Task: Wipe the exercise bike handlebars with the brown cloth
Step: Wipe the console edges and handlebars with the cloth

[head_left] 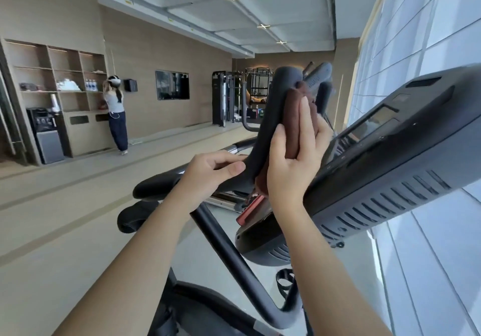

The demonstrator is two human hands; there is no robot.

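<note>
Beige gym walls run along the left side, with open shelving (pixel 65 75), a water dispenser (pixel 46 135) at its foot and a person (pixel 117 112) standing against it. Farther on hang a dark wall screen (pixel 172 85) and a black weight machine (pixel 223 96). A window wall (pixel 429 23) fills the right side.

Up close, the bike's grey console (pixel 390 158) juts in from the right, just beside the padded handlebars (pixel 276 117) and crowding the right hand (pixel 296 164). That hand grasps the brown cloth (pixel 291 117), thumb on one side and fingers on the other, pressing it against the upright bend of the handlebars near its top end. The left hand (pixel 208 177) is curled around the lower stretch of the same bar. A red part (pixel 251 209) shows below the cloth.

Lettering on the far grip is too blurred to read.
</note>
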